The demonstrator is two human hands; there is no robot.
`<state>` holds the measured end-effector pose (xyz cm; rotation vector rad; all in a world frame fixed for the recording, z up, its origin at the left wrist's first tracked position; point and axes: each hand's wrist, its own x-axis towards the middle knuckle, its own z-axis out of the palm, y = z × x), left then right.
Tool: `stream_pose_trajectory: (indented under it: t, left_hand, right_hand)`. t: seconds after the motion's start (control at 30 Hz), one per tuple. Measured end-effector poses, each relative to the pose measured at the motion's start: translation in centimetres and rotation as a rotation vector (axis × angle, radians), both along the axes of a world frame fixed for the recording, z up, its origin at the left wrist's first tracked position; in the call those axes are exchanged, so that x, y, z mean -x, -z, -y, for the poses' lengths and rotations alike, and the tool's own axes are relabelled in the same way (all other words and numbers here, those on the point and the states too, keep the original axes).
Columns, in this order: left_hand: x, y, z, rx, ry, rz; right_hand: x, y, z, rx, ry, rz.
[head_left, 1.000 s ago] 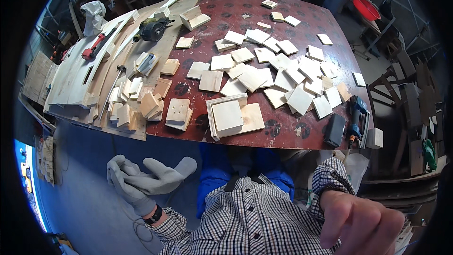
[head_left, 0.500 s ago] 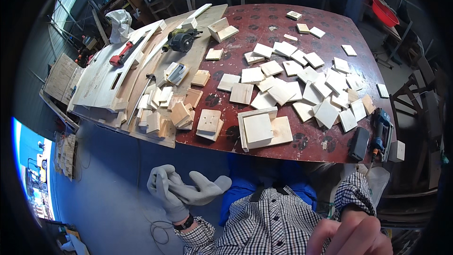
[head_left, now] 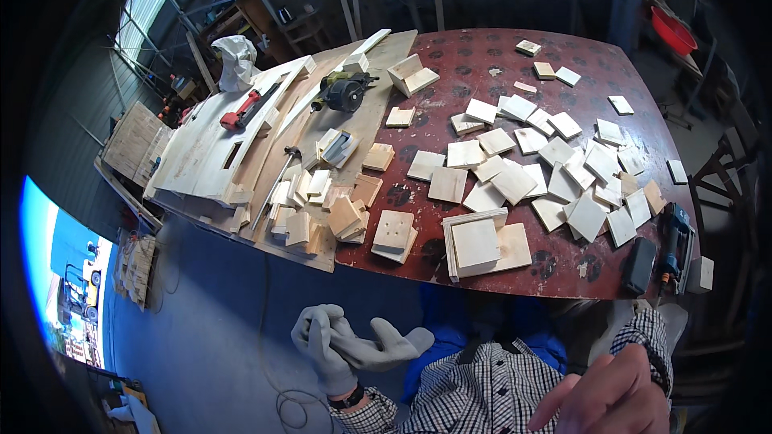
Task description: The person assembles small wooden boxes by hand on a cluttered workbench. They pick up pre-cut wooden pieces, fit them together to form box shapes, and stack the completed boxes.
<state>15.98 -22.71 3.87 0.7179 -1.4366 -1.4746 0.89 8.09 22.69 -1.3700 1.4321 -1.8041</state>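
Observation:
My left hand (head_left: pixel 320 350), in a grey work glove, is beyond the table's near edge, in front of my body. Its fingers are closed around a second, loose grey glove (head_left: pixel 390 345), whose finger parts stick out to the right. My right hand (head_left: pixel 615 394) is bare and raised close to the camera at the lower right. Its fingers are curled in, one pointing a little apart to the left. Whatever they may hold is hidden.
A red worktable (head_left: pixel 555 269) carries many thin wooden squares (head_left: pixel 515 182), a stacked wooden piece (head_left: pixel 476 243), a black-and-teal nail gun (head_left: pixel 677 241) and a dark case (head_left: pixel 639 265). Leftward lie a yellow-black power tool (head_left: pixel 344 94), a red tool (head_left: pixel 241 116), a hammer (head_left: pixel 292 153) and wooden blocks (head_left: pixel 346 217).
The whole view has shifted, so the table and both hands sit lower and further right. The left hand still grips the loose glove; the right hand stays raised with curled fingers.

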Motion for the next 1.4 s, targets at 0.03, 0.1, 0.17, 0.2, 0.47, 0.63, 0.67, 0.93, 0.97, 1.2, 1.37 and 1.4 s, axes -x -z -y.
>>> stream_pose_trajectory:
  t: [0.03,0.1,0.17,0.2,0.47,0.63,0.67,0.93,0.97,1.2,1.37,1.4]
  left_hand:
    - [-0.3,0.0,0.1,-0.031,0.022,-0.022]
    - [-0.6,0.0,0.3,-0.056,0.048,-0.042]
    - [-0.9,0.1,0.6,-0.045,0.058,-0.036]
    - [-0.8,0.4,0.6,-0.005,0.039,-0.013]
    - [0.0,0.1,-0.2,0.14,-0.021,0.052]
    - [-0.4,-0.7,0.0,-0.005,0.093,-0.016]
    - [-0.2,-0.2,0.6,0.0,0.12,-0.049]
    - [-0.2,-0.3,0.3,0.022,0.118,-0.021]
    - [-0.5,-0.1,0.2,0.013,0.119,-0.032]
    - [-0.3,0.3,0.6,-0.041,0.16,-0.008]
    - [0.3,-0.2,-0.1,0.065,0.17,0.098]
    - [1.3,-0.2,-0.3,0.057,0.201,0.088]
  right_hand:
    - [-0.8,0.0,0.2,0.009,0.061,0.002]
    - [-0.7,0.1,0.4,0.034,0.062,-0.028]
    - [-0.5,0.0,0.6,-0.007,0.014,-0.131]
    - [-0.5,-0.3,0.8,-0.04,-0.009,-0.177]
    - [0.1,-0.7,2.5,-0.117,-0.005,-0.274]
    - [-0.9,3.0,3.7,0.014,0.115,0.073]
    - [-0.6,3.0,3.8,0.024,0.14,0.076]
    - [-1.1,2.2,4.5,0.2,0.301,0.015]
    - [0.2,2.1,4.5,0.246,0.185,-0.104]
    - [-0.8,0.5,0.7,0.277,0.291,-0.254]
    - [-1.7,-0.6,0.9,0.225,0.335,-0.276]
    - [-1.8,-0.4,0.4,0.208,0.347,-0.262]
